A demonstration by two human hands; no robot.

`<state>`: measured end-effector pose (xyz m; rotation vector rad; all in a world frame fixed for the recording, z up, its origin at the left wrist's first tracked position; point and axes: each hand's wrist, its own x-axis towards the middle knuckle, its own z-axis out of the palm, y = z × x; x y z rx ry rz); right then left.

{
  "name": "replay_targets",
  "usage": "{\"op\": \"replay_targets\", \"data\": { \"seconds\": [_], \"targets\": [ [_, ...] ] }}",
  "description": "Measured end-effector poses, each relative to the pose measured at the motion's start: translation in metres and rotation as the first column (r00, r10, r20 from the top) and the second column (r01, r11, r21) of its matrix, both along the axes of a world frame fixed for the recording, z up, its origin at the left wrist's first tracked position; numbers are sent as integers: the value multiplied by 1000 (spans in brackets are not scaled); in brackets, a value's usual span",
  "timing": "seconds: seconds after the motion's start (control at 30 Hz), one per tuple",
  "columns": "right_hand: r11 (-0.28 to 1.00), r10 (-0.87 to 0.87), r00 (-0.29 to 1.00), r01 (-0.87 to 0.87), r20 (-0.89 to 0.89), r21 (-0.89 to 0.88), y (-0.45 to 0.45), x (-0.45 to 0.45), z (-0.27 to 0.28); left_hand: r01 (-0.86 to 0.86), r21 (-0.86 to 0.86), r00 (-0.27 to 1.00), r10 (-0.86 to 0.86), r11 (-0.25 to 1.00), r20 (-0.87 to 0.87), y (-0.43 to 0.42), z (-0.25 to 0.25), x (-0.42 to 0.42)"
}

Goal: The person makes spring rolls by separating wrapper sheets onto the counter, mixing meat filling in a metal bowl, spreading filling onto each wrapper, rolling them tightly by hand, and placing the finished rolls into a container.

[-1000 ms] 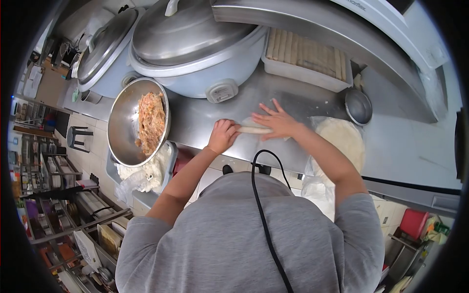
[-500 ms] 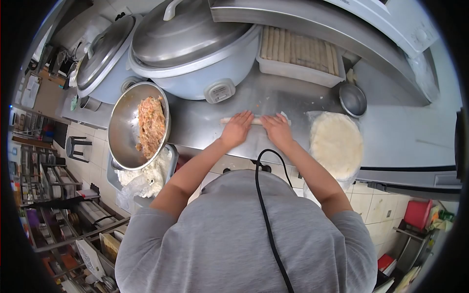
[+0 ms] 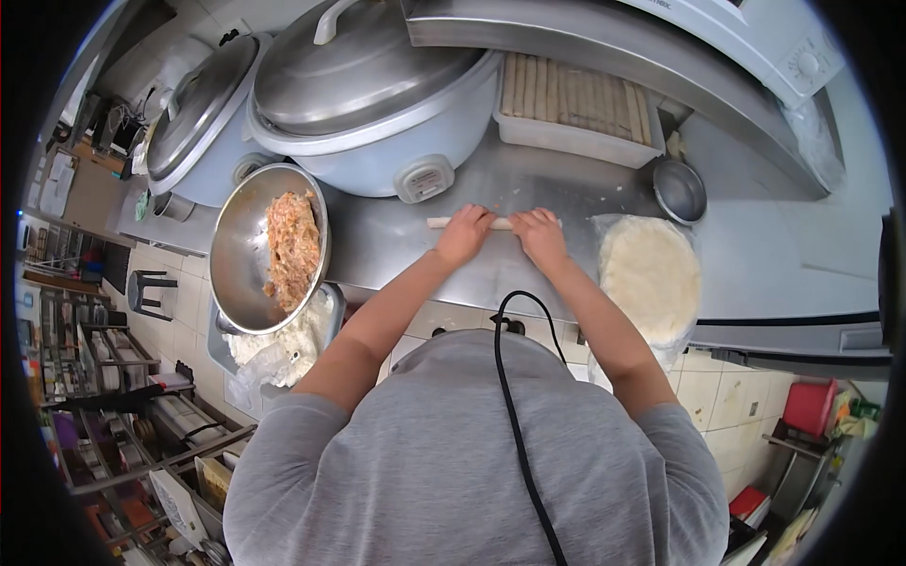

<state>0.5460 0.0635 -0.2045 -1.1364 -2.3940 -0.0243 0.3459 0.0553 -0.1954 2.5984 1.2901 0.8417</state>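
Note:
A thin, pale uncooked spring roll (image 3: 501, 224) lies crosswise on the steel counter in front of me. My left hand (image 3: 462, 236) has its fingers curled over the roll left of its middle, and the roll's left end sticks out past it. The fingers of my right hand (image 3: 540, 236) are bent over the right part of the same roll. Just right of that hand sits a stack of round, pale wrappers (image 3: 651, 278) in clear plastic. A steel bowl (image 3: 231, 269) to the left holds an orange-brown filling (image 3: 293, 245).
Behind the hands, a white container (image 3: 576, 140) holds several finished rolls side by side. A small metal ladle (image 3: 679, 191) lies right of it. Two large lidded cookers (image 3: 368, 170) stand at the back left. Under the bowl is a grey tub (image 3: 332, 325) with white shreds.
Both hands have shifted slightly away from my body. Their fingers, flatter over the roll before, are now more curled around it. More of the roll's left end shows.

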Motion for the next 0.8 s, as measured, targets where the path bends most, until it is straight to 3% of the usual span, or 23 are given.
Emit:
{"op": "replay_targets", "data": {
  "seconds": [0.23,0.3,0.43,0.5,0.63,0.7,0.73,0.8],
  "targets": [
    [999,41,998,-42,42,7,-43,8,-6,26,56,999,-24,998,-32,-45,-7,-6],
    [984,118,993,-116,6,-137,-53,12,-5,76,-203,995,-60,976,84,-63,4,-6],
    [965,-40,999,35,-13,-259,-48,24,35,-34,-198,996,17,980,-89,-50,25,-6],
    [951,-74,990,106,118,-292,-34,32,42,-67,-118,984,46,991,-175,-36,29,-3],
    [969,-23,987,61,160,-240,-21,22,70,26,-113,997,-34,993,-71,-17,39,31],
    [953,-22,999,11,-34,-303,-18,14,108,121,-496,984,-39,860,173,-8,64,45],
    [958,-17,999,7,-33,-288,-17,13,127,118,-483,984,-37,868,174,-4,74,44],
    [784,-142,902,-150,-409,-603,-18,12,158,287,-735,912,59,614,405,4,94,41]
  ]
}}
